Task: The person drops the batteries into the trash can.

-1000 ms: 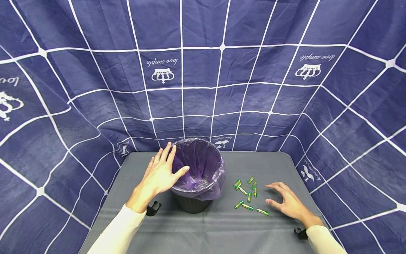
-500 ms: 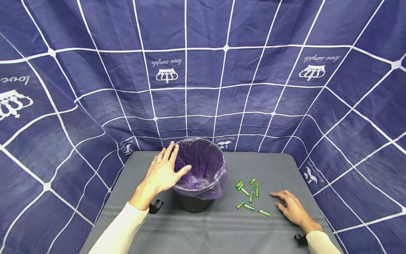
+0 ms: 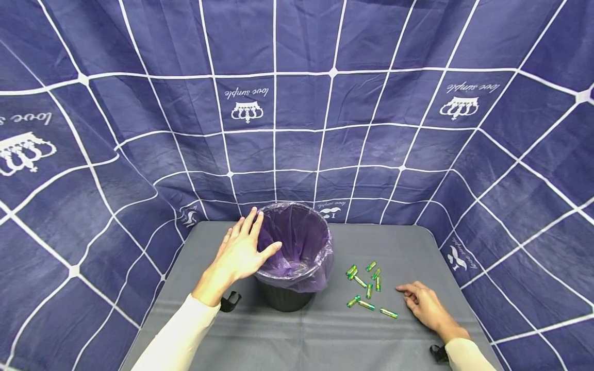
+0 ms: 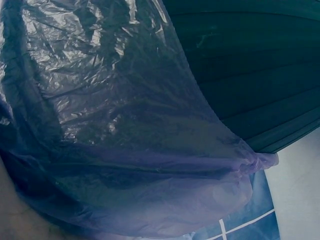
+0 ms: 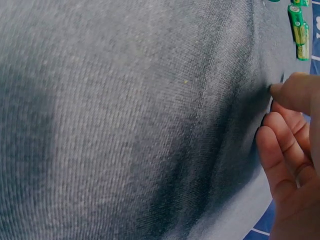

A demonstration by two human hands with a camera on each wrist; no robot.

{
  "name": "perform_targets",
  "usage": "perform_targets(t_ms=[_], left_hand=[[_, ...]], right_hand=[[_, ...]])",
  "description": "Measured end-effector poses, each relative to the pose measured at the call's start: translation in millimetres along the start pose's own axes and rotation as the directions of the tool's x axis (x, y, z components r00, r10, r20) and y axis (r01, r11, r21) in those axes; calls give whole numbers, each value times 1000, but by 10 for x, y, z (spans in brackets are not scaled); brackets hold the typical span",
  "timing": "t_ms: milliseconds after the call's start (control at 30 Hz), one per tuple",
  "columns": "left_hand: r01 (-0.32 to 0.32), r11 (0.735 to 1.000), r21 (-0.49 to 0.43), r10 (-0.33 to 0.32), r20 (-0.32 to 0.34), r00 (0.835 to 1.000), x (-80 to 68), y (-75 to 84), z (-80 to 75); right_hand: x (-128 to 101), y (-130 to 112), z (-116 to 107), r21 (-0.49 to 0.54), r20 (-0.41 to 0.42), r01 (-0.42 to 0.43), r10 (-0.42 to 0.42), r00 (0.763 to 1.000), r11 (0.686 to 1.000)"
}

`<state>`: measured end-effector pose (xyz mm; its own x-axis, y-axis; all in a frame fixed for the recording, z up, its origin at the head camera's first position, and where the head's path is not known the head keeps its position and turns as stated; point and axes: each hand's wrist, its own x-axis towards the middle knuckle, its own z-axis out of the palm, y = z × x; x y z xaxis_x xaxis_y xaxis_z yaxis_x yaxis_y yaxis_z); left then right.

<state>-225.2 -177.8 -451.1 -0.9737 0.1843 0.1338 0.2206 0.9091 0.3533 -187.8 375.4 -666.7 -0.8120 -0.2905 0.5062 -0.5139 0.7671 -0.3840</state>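
Grey tabletop, green batteries point(image 3: 366, 288) scattered beside purple-lined black bin point(image 3: 293, 257).

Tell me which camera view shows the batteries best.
The head view: it shows the whole scatter of green batteries on the grey table, between the bin and the right hand. The right wrist view catches only a few at its top right corner. The left wrist view shows none.

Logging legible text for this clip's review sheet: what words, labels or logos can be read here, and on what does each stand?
"love simple", mirrored, above a crown logo: backdrop cloth, centre panel.
"love simple", mirrored, above a crown: same cloth, upper right.
"love", cut off by the frame edge, above a crown: same cloth, far left.
Small logos low on the cloth by the table: too small to read.
Batteries: print too small to read.
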Motion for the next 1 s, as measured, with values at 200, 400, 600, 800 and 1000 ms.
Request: perform_targets(t_ms=[200,400,600,800,1000], left_hand=[[-5,1000,-7,5,11,1000,19,16,30],[-3,1000,-15,3,-3,1000,26,10,6],[8,1000,-20,-7,16,1000,4,-2,-5],[-6,1000,-21,6,-1,1000,8,-15,9],[-9,1000,-16,9,0,1000,22,-28,23]], right_hand=[[-12,5,-11,6,20,-30,30,999,1000],[17,-23,-33,38,-1,-86,86,996,996],[-27,-111,-7,130,98,-100,87,991,986],[-39,-204,48,197,157,-70,39,987,978],[-38,-274,109,231,191,-20,-25,981,973]])
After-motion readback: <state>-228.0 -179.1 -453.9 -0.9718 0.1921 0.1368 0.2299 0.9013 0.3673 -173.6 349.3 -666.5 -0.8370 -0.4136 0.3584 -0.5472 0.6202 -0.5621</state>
